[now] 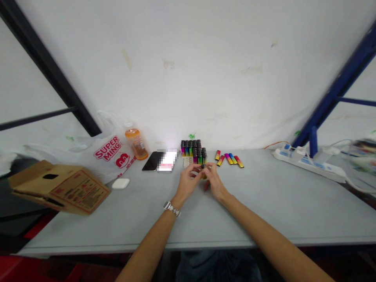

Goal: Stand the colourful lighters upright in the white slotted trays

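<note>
Both hands meet at the middle of the table. My left hand and my right hand pinch the black top of a small lighter between their fingertips. Its yellow lower body shows below them, and the rest is hidden by fingers. Just beyond stands a packed block of upright lighters with black tops and rainbow-coloured bodies. A pale holder with rounded cells shows at the block's near left. Right of the hands lie several loose coloured lighter bodies, flat on the table.
Left of the block lie a dark phone and a lit phone. Farther left are an orange drink bottle, a white case, a plastic bag and a cardboard box. A power strip lies right.
</note>
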A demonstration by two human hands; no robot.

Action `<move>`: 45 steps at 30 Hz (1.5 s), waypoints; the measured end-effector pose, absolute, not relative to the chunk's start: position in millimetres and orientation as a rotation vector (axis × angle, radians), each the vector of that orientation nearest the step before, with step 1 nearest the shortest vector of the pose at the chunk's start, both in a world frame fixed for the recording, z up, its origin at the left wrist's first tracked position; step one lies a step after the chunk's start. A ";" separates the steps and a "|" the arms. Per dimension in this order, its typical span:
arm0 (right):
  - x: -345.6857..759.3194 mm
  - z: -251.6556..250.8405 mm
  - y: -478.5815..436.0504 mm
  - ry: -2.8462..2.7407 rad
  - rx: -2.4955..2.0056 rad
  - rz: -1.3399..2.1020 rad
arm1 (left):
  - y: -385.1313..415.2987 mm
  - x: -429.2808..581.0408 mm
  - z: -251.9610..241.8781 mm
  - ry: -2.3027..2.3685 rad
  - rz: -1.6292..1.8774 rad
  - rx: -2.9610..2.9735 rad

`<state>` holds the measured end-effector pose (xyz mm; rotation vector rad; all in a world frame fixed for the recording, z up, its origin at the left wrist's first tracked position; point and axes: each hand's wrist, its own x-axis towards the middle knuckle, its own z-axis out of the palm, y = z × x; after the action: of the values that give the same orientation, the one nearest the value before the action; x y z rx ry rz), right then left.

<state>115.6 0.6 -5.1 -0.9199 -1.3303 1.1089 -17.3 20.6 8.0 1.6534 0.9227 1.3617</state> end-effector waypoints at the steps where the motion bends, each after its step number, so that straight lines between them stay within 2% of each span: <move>1: 115.6 -4.3 1.5 -1.325 -0.923 1.098 | 22.7 -23.4 8.9 0.926 1.371 1.631; 10: 117.9 -4.9 10.0 -1.175 -1.049 1.125 | 75.3 -94.8 38.1 1.083 1.272 1.959; 22: 115.6 -5.3 8.0 -1.239 -1.066 1.144 | 153.0 -73.5 38.5 1.015 1.011 2.217; 30: 116.7 -8.1 10.0 -1.271 -1.052 1.138 | 158.2 -71.6 40.3 1.024 0.941 2.310; 36: 116.8 -5.9 9.3 -1.272 -1.068 1.159 | 148.4 -70.3 35.3 1.102 1.069 2.704; 45: 115.3 -2.2 8.6 -1.268 -1.081 1.151 | 129.0 -61.0 28.1 1.318 1.166 2.811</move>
<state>115.3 8.6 -2.2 -1.0808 -1.2681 1.1508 -61.0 129.0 28.1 2.8113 1.3176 1.1663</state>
